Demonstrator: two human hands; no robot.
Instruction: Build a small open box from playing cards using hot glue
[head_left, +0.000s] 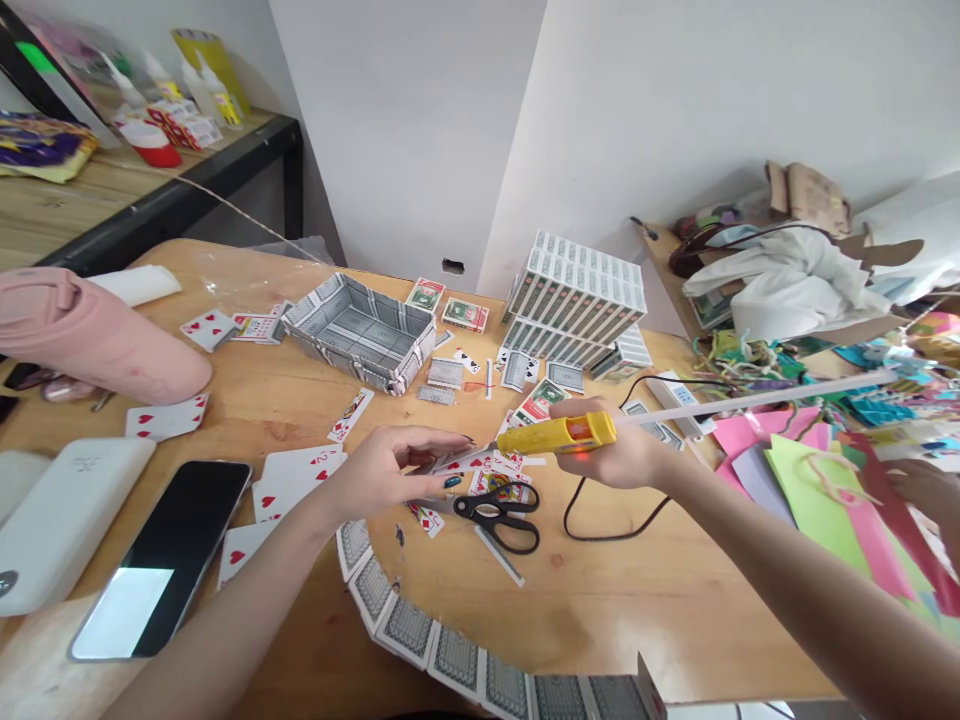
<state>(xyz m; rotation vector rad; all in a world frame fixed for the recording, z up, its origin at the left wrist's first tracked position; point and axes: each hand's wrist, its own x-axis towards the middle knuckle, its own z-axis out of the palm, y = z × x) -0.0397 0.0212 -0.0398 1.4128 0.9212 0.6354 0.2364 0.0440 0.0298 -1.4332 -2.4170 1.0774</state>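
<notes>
In the middle of the head view, my right hand (600,450) grips a yellow hot glue gun (551,432) with a long glue stick (765,398) sticking out of its back. Its nozzle meets a playing card (461,463), which my left hand (386,465) pinches between thumb and fingers. Black-handled scissors (499,510) lie just below the card on the table. A curved strip of joined playing cards (454,655) runs along the near table edge. Further back stands an open box made of cards (360,330).
Stacked card packs (577,300) rise at the back. A pink tumbler (97,335), a phone (165,560) and a white power bank (75,520) occupy the left. Near a power strip (679,405), a black cord loops rightward. Coloured paper (810,500) and another person's hand (919,490) are far right.
</notes>
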